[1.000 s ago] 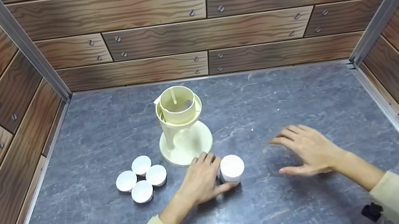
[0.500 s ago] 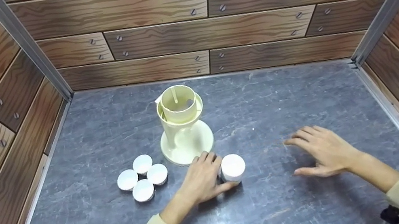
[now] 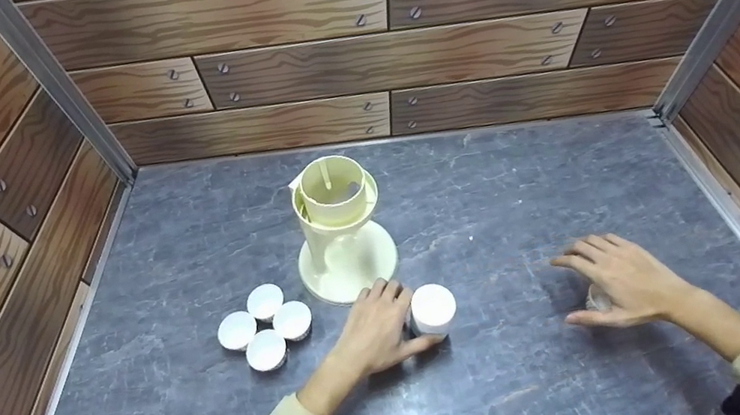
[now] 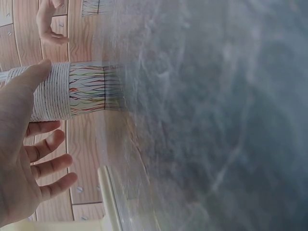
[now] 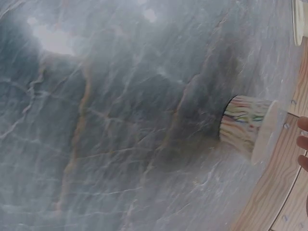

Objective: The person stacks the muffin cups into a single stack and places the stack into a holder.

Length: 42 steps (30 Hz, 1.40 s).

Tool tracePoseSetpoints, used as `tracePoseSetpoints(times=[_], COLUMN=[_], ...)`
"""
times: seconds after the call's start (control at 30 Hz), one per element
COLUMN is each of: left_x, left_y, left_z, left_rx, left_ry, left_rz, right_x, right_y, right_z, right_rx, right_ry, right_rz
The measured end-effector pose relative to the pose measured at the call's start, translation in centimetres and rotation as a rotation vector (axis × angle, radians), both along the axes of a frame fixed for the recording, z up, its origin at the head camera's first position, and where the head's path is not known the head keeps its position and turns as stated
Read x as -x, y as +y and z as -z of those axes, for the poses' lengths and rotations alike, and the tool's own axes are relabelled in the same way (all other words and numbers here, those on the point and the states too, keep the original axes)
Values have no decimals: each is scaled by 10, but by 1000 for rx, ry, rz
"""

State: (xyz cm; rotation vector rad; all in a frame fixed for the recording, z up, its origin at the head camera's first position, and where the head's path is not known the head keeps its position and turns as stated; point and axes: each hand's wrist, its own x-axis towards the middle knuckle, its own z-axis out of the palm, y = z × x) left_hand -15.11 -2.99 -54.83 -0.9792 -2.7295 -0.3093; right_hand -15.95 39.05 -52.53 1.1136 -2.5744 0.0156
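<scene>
Head view: grey veined table (image 3: pixel 495 398), plank-patterned walls (image 3: pixel 285 74); left hand (image 3: pixel 378 331) grips a cup stack (image 3: pixel 434 309); right hand (image 3: pixel 623 281), fingers apart, hovers over a cup (image 5: pixel 244 124).

The blue-grey marbled tabletop (image 3: pixel 508 388) carries a cream, round-based stand (image 3: pixel 344 242), four white cups (image 3: pixel 292 320) clustered at left, an upright stack of nested cups (image 3: pixel 433 310), and one single cup (image 5: pixel 245 126) farther right.

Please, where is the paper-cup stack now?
In the head view, the paper-cup stack is at lower centre, against the left hand, below and right of the cream plastic stand.
</scene>
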Motion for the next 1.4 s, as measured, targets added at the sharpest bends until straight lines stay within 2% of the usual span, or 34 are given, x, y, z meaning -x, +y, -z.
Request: tracePoseSetpoints(times=[0.2,0.6,1.1,1.4], left_x=[0,0,0,0], left_y=[1,1,0,0], left_z=[0,0,0,0], left_rx=[-7,3,14,7], left_ry=[-8,-11,-17,-5], left_rz=[1,-8,-5,-3], right_x=[-1,-1,-8,-11], right_y=[11,29,46,55], right_z=[7,15,24,31], right_rx=[-4,-31,-55,-65], right_ry=[17,-5,-43,-44], right_rz=[13,73,158,170])
